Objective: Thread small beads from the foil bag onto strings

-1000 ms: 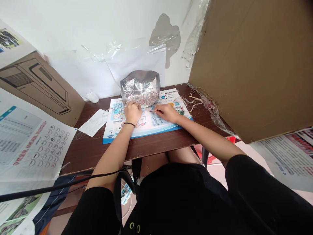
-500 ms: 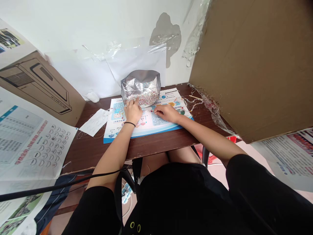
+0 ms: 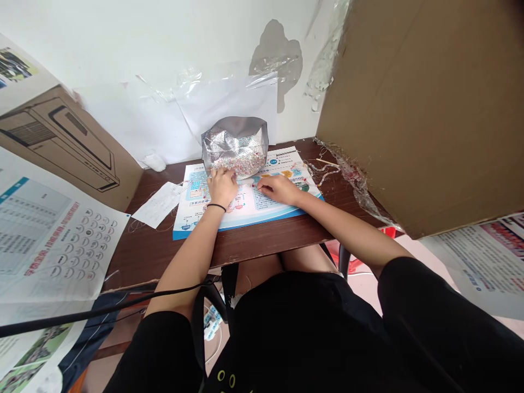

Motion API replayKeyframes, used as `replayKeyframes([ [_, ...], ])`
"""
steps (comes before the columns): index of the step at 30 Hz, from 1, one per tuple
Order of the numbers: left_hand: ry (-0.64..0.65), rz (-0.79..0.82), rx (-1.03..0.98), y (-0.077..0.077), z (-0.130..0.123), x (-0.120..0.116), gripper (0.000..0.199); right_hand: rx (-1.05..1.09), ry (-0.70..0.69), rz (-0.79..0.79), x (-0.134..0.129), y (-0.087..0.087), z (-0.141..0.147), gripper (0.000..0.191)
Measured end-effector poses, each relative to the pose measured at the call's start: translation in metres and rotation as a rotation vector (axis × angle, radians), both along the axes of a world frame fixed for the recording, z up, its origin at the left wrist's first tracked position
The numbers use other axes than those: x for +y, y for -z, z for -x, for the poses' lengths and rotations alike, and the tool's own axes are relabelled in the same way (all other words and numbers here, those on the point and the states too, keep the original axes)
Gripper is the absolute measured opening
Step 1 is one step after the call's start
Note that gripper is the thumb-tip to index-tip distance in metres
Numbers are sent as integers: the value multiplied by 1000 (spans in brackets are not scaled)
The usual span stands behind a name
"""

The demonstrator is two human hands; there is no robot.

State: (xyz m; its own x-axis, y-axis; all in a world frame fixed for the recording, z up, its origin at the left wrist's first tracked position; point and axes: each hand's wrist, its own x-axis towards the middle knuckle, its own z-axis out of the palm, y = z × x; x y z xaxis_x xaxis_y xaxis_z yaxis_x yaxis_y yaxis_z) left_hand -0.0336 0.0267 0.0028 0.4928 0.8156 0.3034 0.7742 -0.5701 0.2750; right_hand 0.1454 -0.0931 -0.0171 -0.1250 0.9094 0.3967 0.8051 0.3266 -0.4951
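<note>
A silver foil bag [image 3: 235, 143] lies on its side, its mouth full of small pale pink and white beads [image 3: 235, 165]. My left hand [image 3: 222, 186] rests at the bag's lower lip, fingers apart and touching the beads. My right hand [image 3: 278, 190] lies on a printed blue-and-white sheet [image 3: 196, 225], fingertips drawn together beside a few tiny red beads [image 3: 254, 185]. Whether those fingertips pinch anything is hidden at this size.
The sheet lies on a dark wooden table [image 3: 270, 240], with a loose paper note [image 3: 158, 204] to its left. Beaded strands and crumpled plastic [image 3: 323, 173] lie at the right, below a large cardboard panel [image 3: 421, 109]. A black cord [image 3: 102, 305] crosses below the table edge.
My left fingers have shifted slightly, moving down from the bag's side to its lower lip. My right hand has barely moved.
</note>
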Motion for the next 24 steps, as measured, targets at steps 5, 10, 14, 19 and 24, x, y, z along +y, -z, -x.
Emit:
replayKeyframes([
  [5,-17,19,-31,-2,-1,-1,40,-14,12,9,-1,-1,1,17],
  [10,-60,24,-68,-5,-1,0,29,-8,10,16,0,-1,1,18],
  [14,-69,12,-86,-2,1,4,24,-8,9,12,0,0,0,17],
  [19,-85,41,-137,1,2,11,20,-15,3,10,1,0,0,18],
  [24,-82,56,-178,3,3,15,19,-15,-10,4,1,1,-1,19],
])
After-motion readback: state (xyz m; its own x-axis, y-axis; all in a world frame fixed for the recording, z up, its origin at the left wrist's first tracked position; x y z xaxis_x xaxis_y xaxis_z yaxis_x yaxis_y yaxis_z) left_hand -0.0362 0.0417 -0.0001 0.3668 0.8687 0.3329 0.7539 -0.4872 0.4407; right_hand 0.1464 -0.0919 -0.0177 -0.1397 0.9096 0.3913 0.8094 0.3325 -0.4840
